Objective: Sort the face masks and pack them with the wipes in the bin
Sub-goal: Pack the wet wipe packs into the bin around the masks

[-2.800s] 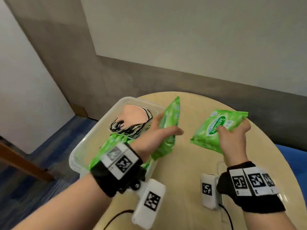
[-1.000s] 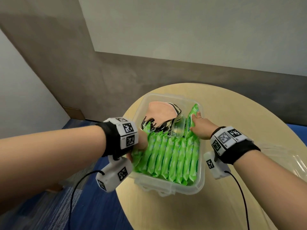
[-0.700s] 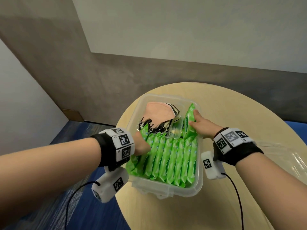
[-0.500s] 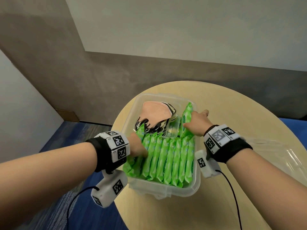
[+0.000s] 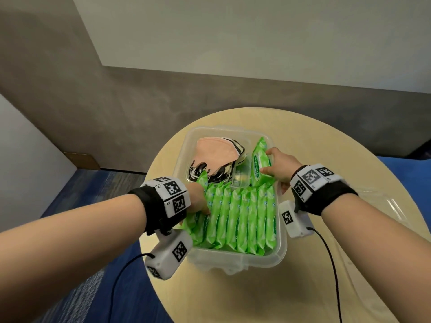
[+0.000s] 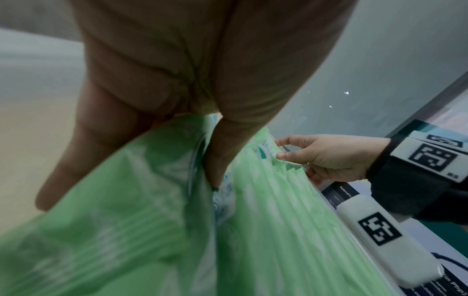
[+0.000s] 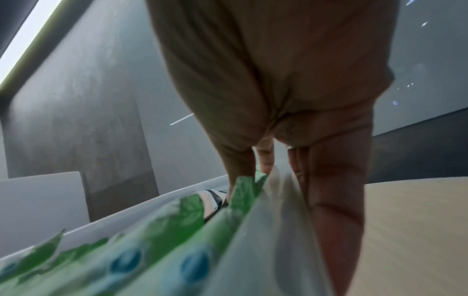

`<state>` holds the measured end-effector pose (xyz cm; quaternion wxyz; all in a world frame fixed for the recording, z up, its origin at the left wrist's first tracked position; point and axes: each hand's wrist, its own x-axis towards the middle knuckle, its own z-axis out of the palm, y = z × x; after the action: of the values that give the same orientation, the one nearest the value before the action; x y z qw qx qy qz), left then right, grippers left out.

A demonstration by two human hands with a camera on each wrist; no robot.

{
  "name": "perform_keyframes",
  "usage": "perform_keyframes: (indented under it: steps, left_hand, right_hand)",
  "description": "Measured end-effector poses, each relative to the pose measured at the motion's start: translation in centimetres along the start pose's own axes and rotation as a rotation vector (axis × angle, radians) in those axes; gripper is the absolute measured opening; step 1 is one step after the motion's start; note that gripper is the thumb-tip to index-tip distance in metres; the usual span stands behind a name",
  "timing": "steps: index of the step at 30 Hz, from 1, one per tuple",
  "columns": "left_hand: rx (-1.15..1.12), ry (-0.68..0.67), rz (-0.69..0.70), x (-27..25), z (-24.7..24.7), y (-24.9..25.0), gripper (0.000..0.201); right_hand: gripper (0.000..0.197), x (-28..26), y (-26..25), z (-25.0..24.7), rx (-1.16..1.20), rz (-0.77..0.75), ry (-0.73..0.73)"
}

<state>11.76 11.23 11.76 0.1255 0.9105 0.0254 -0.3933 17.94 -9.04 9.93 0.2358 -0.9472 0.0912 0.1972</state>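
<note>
A clear plastic bin stands on the round table. Peach, black and white face masks lie stacked in its back left part. Several green wipe packs stand on edge in a row across the front. My left hand grips the leftmost pack, thumb pushed down between packs. One more wipe pack stands upright at the back right, and my right hand pinches it with thumb and forefinger. The other right fingers hang outside the bin wall.
The bin's clear lid lies on the table to the right of my right arm. The bin sits near the table's left edge, with blue carpet below. A grey wall runs behind the table.
Both hands held wipe packs above the table; those packs now stand in the bin. Over the last second my right hand has shifted its hold on the back-right pack; the left stays at the row's left end.
</note>
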Motion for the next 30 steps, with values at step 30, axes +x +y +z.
perform_keyframes:
  steps: [30]
  left_hand:
    - [0.025, 0.431, 0.257, -0.8, 4.2, 11.0, 0.03]
  right_hand:
    - [0.068, -2.6, 33.5, -6.0, 0.076, 0.432, -0.074]
